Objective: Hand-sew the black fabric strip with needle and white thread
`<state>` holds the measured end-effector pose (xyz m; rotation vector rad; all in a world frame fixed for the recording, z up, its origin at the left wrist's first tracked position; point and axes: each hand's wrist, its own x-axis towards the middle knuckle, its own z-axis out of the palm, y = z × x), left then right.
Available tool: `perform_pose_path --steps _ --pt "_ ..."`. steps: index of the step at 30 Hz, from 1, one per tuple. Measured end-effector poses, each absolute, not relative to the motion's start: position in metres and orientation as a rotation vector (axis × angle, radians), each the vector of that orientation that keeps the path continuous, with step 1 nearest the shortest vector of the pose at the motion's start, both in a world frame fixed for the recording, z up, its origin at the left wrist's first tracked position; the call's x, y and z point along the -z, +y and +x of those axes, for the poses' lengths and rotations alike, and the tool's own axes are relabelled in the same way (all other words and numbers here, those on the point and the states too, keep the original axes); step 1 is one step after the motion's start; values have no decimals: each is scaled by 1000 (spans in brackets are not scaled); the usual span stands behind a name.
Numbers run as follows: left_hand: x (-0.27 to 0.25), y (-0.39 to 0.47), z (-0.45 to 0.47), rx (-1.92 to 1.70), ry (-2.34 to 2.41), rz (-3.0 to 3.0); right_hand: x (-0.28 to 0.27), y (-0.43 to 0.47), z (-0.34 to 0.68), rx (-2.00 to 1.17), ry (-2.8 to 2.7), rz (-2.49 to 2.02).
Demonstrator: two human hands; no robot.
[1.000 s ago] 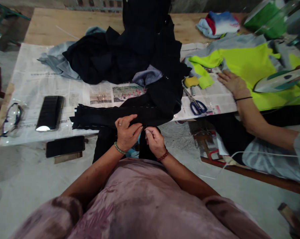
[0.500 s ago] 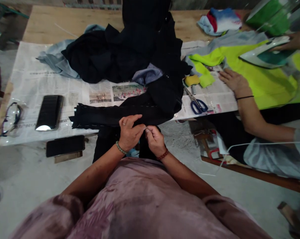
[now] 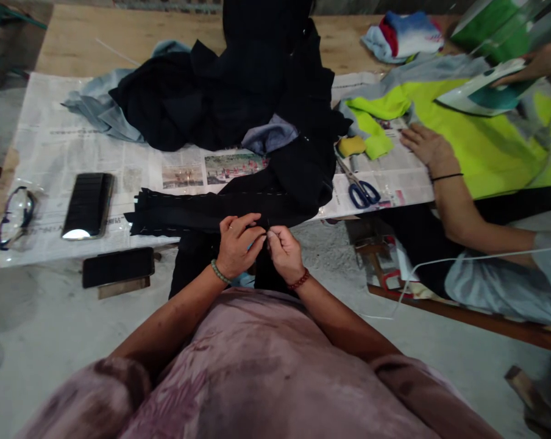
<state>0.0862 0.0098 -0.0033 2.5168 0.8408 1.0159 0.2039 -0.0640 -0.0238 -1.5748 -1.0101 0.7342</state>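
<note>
In the head view my left hand [image 3: 239, 245] and my right hand [image 3: 284, 251] meet fingertip to fingertip in front of my body. My right thumb and forefinger pinch a thin, dark, needle-like sliver [image 3: 268, 224] that stands up from them. Closed against it are my left thumb and forefinger, with the other left fingers raised; what they hold is too small to make out. Just beyond both hands, along the table edge, lies a black garment [image 3: 184, 210] with white running stitches along its sides. Its bulk is heaped farther back.
Newspaper [image 3: 42, 146] covers the table. Glasses [image 3: 17, 216] and a black case [image 3: 87, 204] lie left; a phone [image 3: 117, 267] sits below the edge. Scissors [image 3: 363, 192] and a yellow sponge [image 3: 351, 146] lie right. A co-worker holds an iron [image 3: 486, 91] over a neon-yellow garment [image 3: 490, 149].
My fingertips have shifted slightly, and the thin sliver now stands upright above them. The co-worker's iron has moved a little left and up. The garments lie as before.
</note>
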Motion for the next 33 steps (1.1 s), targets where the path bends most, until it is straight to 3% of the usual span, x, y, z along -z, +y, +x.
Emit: perform_pose_path --steps 24,33 --pt "-6 16 90 -970 966 2481 17 -70 200 -927 -898 -1483" --pt "-2 17 91 -992 945 2529 19 -68 199 -858 -924 -1543"
